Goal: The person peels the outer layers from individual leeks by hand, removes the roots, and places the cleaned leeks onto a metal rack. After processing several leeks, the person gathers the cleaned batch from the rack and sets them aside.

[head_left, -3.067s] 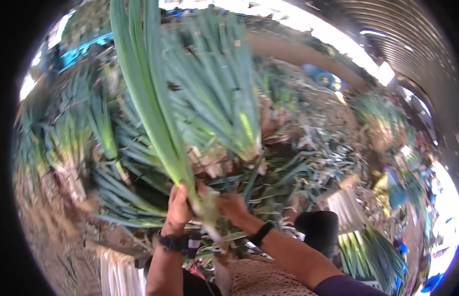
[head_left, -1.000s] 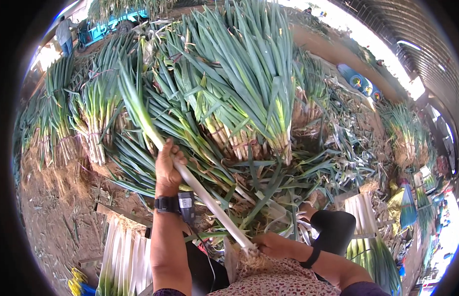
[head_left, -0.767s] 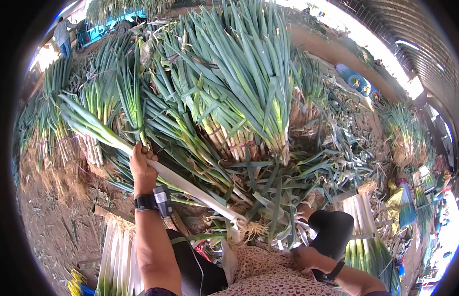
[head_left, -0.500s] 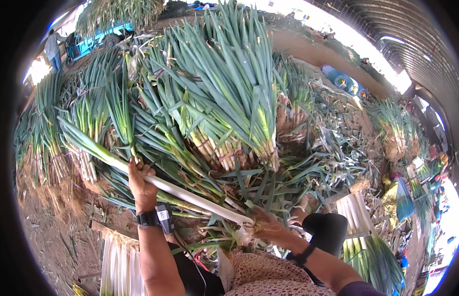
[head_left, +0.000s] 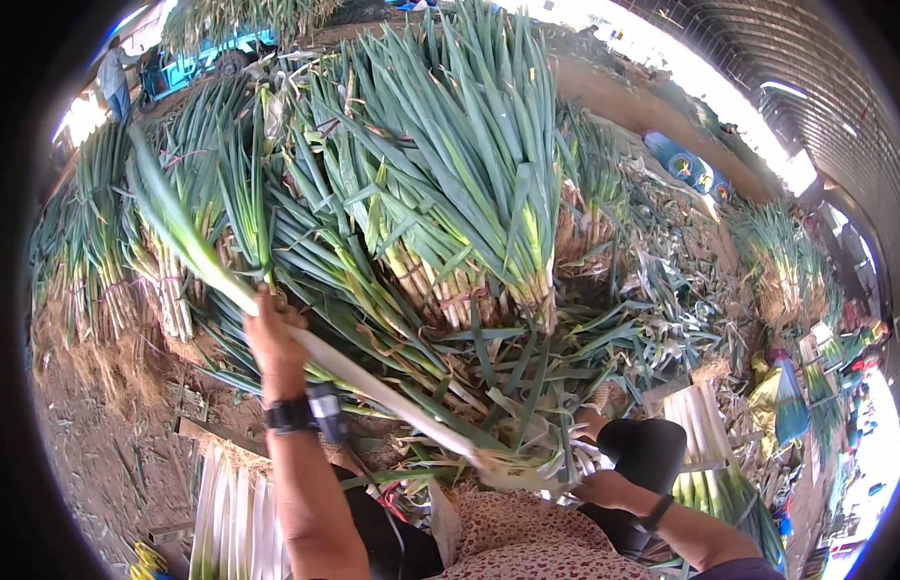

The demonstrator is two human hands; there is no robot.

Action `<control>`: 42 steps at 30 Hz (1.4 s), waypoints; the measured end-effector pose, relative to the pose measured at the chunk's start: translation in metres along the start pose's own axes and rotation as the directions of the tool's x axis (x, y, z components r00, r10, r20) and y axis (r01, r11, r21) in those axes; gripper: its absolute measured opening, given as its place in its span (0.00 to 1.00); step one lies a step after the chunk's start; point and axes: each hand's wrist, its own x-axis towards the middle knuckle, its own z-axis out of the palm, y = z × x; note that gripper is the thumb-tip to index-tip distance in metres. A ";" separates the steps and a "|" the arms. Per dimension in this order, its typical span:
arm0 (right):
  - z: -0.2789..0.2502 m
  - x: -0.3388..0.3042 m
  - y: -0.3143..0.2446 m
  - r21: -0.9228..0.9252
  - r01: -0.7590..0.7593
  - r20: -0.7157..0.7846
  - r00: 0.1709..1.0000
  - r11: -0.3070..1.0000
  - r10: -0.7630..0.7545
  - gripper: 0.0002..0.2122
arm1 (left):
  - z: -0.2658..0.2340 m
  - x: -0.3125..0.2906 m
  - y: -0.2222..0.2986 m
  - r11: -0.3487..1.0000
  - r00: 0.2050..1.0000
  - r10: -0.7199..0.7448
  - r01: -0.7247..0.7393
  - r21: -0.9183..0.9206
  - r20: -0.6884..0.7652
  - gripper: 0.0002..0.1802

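My left hand (head_left: 274, 333) is wrapped round the white shaft of a long green onion (head_left: 358, 379), which slants from its green leaves at the upper left to its root end near my lap. A pale strip of peeled skin (head_left: 527, 478) runs from that root end to my right hand (head_left: 605, 490). The fingers of my right hand are pinched on the strip's far end. Beyond my hands lies a heap of bundled green onions (head_left: 469, 184), leaves pointing away from me. Loose leaves (head_left: 537, 387) lie just past the root end.
Trimmed white-stemmed onions rest in a left stack (head_left: 232, 512) and a right stack (head_left: 696, 430). More bundles (head_left: 112, 280) with roots stand at left. Blue rolls (head_left: 677, 159) lie at the far right. A person (head_left: 114, 82) stands by a blue cart (head_left: 203, 63) at the far left.
My right hand has moved right and toward me, away from the root end, drawing out the pale strip. The onion has tilted more steeply in my left hand.
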 end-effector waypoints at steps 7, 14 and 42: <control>-0.049 0.004 -0.072 -0.042 0.331 -0.460 0.831 0.943 -0.312 0.26 | 0.011 -0.013 0.001 0.998 0.998 0.059 -0.060 -0.012 -0.017 0.06; -0.077 0.035 -0.180 0.208 0.472 -0.224 0.876 0.857 -0.428 0.18 | 0.018 -0.023 -0.011 1.000 0.995 0.013 -0.011 -0.023 0.094 0.10; -0.057 0.050 -0.192 0.074 0.522 -0.178 0.845 0.849 -0.504 0.14 | 0.032 -0.046 -0.011 0.998 0.954 -0.018 0.033 -0.046 0.298 0.16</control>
